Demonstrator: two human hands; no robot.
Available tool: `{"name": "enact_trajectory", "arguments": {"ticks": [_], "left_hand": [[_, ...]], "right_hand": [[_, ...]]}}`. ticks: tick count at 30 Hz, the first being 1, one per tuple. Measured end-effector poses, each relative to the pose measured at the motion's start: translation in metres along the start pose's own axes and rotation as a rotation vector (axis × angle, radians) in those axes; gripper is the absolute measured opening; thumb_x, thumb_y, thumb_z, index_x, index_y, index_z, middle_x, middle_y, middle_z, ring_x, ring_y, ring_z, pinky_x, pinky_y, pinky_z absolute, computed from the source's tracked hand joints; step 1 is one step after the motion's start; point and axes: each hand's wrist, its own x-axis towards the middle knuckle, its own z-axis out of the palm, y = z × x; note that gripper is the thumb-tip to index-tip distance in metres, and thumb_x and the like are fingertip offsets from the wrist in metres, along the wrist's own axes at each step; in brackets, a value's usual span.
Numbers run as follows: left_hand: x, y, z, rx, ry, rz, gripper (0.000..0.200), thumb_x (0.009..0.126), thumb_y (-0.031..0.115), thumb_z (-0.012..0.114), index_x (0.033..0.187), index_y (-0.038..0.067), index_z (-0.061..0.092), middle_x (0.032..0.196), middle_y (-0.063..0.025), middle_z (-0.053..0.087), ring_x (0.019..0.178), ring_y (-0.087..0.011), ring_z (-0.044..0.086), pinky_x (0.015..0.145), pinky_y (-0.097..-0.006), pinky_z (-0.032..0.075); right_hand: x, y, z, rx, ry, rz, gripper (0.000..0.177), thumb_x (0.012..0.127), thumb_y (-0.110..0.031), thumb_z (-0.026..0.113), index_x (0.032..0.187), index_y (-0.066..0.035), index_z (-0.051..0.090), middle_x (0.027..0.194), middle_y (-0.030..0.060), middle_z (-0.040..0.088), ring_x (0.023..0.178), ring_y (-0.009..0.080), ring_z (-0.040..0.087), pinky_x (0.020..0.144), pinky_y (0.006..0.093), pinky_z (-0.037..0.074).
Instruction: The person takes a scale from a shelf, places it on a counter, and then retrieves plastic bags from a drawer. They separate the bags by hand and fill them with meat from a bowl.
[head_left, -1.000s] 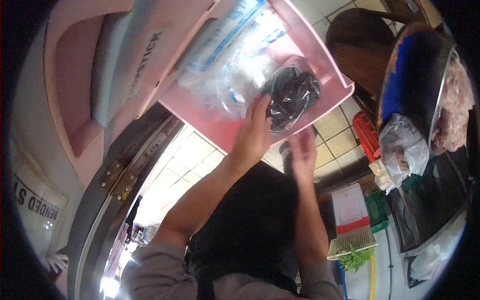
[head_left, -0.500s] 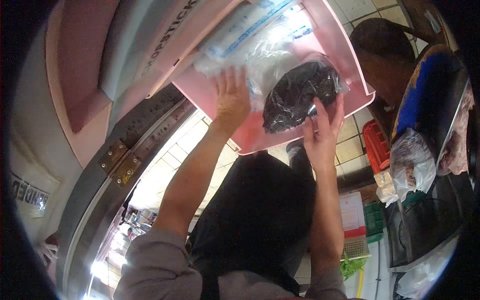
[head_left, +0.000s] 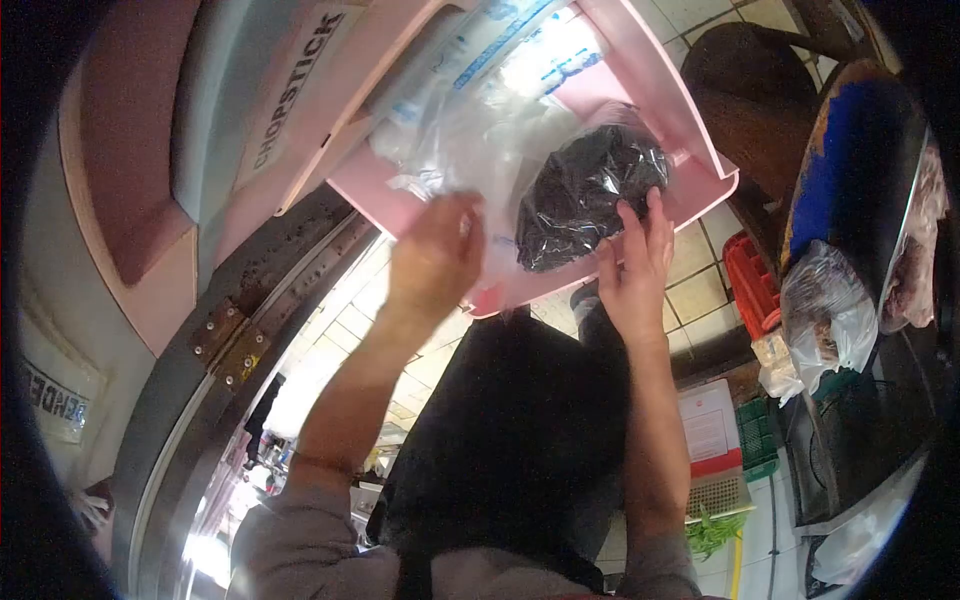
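A pulled-out pink drawer (head_left: 690,190) holds clear plastic bags (head_left: 490,125) with blue print and a see-through bag of dark contents (head_left: 590,195); what is inside that bag I cannot make out. My left hand (head_left: 437,255) is over the drawer's near left side, by the lower edge of the clear bags. Its fingers are curled together and a little blurred, so whatever they may hold is hidden. Fingers apart, my right hand (head_left: 637,275) rests its fingertips against the near right side of the dark bag without gripping it.
A panel labelled CHOPSTICK (head_left: 295,90) stands left of the drawer. On the right are a brown stool (head_left: 750,90), a red crate (head_left: 750,285) and a tied plastic bag (head_left: 830,310). Below lie a green crate (head_left: 755,440) and leafy greens (head_left: 712,533). The floor is tiled.
My left hand has drawn back toward me from lying flat on the clear bags, and its fingers have curled. My right hand has slid slightly down and left along the dark bag.
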Motion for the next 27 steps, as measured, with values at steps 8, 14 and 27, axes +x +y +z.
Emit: {"name": "enact_trajectory", "arguments": {"ticks": [8, 14, 27], "left_hand": [[0.095, -0.062, 0.082, 0.492, -0.031, 0.445, 0.036, 0.095, 0.011, 0.056, 0.129, 0.001, 0.059, 0.132, -0.0216, 0.061, 0.127, -0.0353, 0.057, 0.107, -0.0444, 0.045], [0.005, -0.064, 0.083, 0.61, -0.855, 0.145, 0.051, 0.083, 0.011, 0.063, 0.132, -0.003, 0.056, 0.13, -0.0201, 0.063, 0.122, -0.0333, 0.061, 0.105, -0.045, 0.046], [0.054, -0.054, 0.068, -0.11, 0.3, 0.233, 0.042, 0.09, -0.003, 0.066, 0.131, 0.003, 0.059, 0.125, -0.0209, 0.064, 0.12, -0.0385, 0.061, 0.101, -0.0384, 0.05]], "right_hand": [[0.0, 0.01, 0.005, 0.003, 0.03, -0.026, 0.046, 0.09, -0.008, 0.064, 0.135, -0.001, 0.058, 0.157, 0.0254, 0.036, 0.139, 0.0465, 0.038, 0.117, 0.056, 0.028], [-0.002, 0.01, -0.001, 0.177, 0.066, 0.036, 0.038, 0.091, -0.005, 0.062, 0.128, -0.001, 0.062, 0.153, 0.024, 0.041, 0.14, 0.0449, 0.039, 0.118, 0.0563, 0.027], [-0.003, 0.011, 0.014, 0.205, 0.186, 0.007, 0.031, 0.091, -0.004, 0.061, 0.121, -0.004, 0.067, 0.142, 0.0171, 0.056, 0.135, 0.0385, 0.047, 0.12, 0.0569, 0.023]]}}
